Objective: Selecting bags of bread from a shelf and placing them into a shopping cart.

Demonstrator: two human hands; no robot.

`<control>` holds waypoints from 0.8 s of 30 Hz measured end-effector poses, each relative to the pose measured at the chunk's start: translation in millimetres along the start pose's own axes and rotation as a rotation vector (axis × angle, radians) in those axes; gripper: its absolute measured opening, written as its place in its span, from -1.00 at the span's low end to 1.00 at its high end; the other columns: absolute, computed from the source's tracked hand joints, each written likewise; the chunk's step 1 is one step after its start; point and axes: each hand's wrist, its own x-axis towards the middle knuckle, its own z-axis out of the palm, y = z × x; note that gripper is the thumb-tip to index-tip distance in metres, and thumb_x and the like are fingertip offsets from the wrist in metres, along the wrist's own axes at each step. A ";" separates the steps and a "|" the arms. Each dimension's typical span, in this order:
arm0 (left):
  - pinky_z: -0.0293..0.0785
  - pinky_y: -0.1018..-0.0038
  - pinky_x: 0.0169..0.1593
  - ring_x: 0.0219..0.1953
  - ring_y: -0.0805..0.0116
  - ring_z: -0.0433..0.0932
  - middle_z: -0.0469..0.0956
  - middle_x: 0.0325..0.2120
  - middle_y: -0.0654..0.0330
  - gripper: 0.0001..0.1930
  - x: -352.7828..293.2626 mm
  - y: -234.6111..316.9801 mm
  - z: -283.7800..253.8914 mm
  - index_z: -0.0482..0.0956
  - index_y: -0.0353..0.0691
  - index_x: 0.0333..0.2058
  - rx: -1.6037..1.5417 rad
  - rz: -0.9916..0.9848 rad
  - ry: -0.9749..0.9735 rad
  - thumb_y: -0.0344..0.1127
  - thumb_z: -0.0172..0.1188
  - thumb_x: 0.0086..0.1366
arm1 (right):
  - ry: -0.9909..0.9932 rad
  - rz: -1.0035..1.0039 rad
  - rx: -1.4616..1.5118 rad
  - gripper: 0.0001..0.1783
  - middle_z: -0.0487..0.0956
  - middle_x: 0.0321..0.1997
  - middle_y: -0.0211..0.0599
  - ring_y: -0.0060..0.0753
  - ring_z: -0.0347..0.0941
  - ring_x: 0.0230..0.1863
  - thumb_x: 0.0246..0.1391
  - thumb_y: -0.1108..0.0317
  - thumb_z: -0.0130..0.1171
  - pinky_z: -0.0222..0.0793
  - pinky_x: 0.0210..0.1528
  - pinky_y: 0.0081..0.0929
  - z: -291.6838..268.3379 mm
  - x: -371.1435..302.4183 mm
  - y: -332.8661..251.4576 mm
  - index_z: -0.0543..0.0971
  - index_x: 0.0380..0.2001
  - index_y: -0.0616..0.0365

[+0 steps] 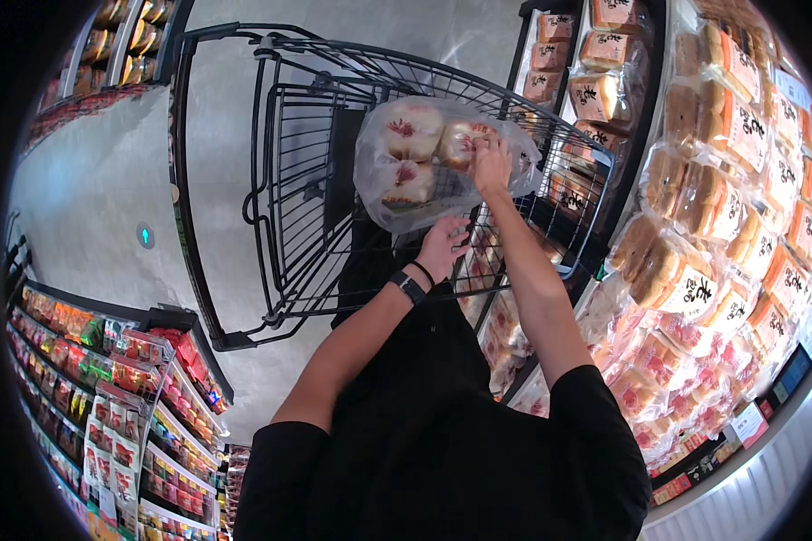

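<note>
A clear plastic bag (pixel 379 203) lies spread in the black wire shopping cart (pixel 284 117) in front of me. Three wrapped breads with red prints show in it: one bread (pixel 413 126) at the far left, another bread (pixel 406 185) nearer, and a third bread (pixel 458 144) at the right. My right hand (pixel 492 165) reaches over the bag, its bent fingers closed on the right-hand bread. Beside the bag's near edge is my left hand (pixel 447 245), its fingers bent and apart with nothing visible between them. Whether it touches the plastic is unclear.
Packaged bread (pixel 686 279) fills a tall display close on my right, with more bread on a lower rack (pixel 595 95) beyond the cart. Shelves of small colourful packets (pixel 108 361) stand at the near left. Grey floor (pixel 99 180) stretches left of the cart.
</note>
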 end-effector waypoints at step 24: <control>0.14 0.11 0.45 0.41 0.05 0.22 0.36 0.30 -0.04 -0.62 -86.4 -158.7 106.1 0.50 -0.33 0.03 0.177 -0.203 -0.409 -0.15 -0.05 0.47 | 0.677 0.251 1.018 -0.64 0.53 0.07 -0.06 0.00 0.51 0.06 0.05 0.59 0.13 0.46 0.09 -0.25 -112.2 -414.1 89.0 0.56 -0.03 0.23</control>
